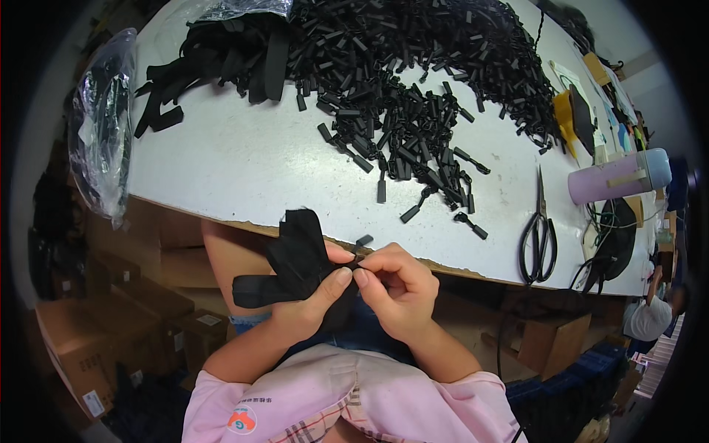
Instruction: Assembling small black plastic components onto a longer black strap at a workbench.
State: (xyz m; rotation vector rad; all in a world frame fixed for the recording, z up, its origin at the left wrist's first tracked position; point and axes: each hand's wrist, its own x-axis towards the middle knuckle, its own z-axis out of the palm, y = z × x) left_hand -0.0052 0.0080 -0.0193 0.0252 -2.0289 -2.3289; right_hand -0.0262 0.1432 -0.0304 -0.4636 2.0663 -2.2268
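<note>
Over my lap, just off the table's near edge, my left hand (319,299) is closed on a bunch of black zipper strips (295,255) whose ends fan out to the left. My right hand (402,284) pinches at the end of a strip, its thumb and fingertips meeting those of the left. A black zipper slider with a flat pull tab (363,241) sticks up between the fingertips. Its body is mostly hidden by the fingers. Beyond the hands, a big pile of similar zipper sliders (413,125) covers the far middle of the table, with a few strays nearer me.
More black zipper strips (266,63) lie at the far left of the white table (221,170), by a clear plastic bag (103,125). Black-handled scissors (539,240) and a lilac bottle (609,179) are on the right. Cardboard boxes (81,347) stand below left. Another person (650,314) is at far right.
</note>
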